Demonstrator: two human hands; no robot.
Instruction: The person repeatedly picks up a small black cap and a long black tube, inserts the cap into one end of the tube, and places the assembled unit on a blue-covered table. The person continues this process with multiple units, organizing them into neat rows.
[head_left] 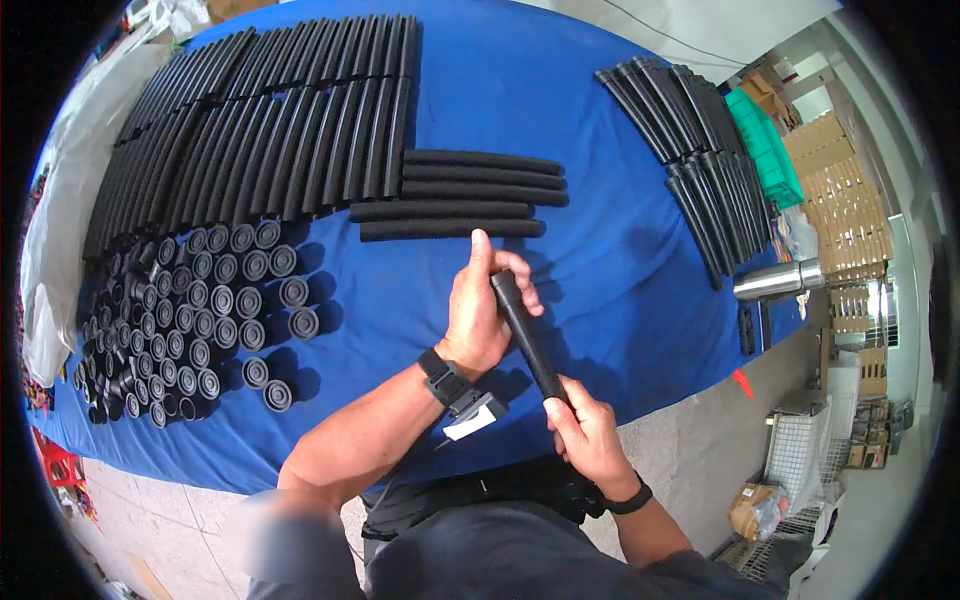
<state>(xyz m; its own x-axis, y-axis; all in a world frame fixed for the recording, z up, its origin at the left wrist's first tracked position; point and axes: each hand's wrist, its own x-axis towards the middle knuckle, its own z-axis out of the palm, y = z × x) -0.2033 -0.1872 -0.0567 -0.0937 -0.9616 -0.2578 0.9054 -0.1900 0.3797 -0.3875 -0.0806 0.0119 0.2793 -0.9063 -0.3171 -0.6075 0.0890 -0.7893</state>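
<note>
We have 1 black tube in hand, slanting over the near part of the blue cloth. The right hand is wrapped around its lower end, thumb along the side. The left hand is beside the upper end, thumb raised and fingers loosely curved, not closed around it; we cannot tell whether the palm presses the wider black collar there.

As we judge it, the upper end is the weak point: with only 1 firm grip, a sideways push could swing the tube or twist it in the right hand. An off-centre push might tilt the collar. The strapped wrist device could catch the tube if the left wrist dropped. The round black caps could scatter if a forearm swept left, and the shiny metal cylinder, lying near the right edge, could roll if bumped.
</note>
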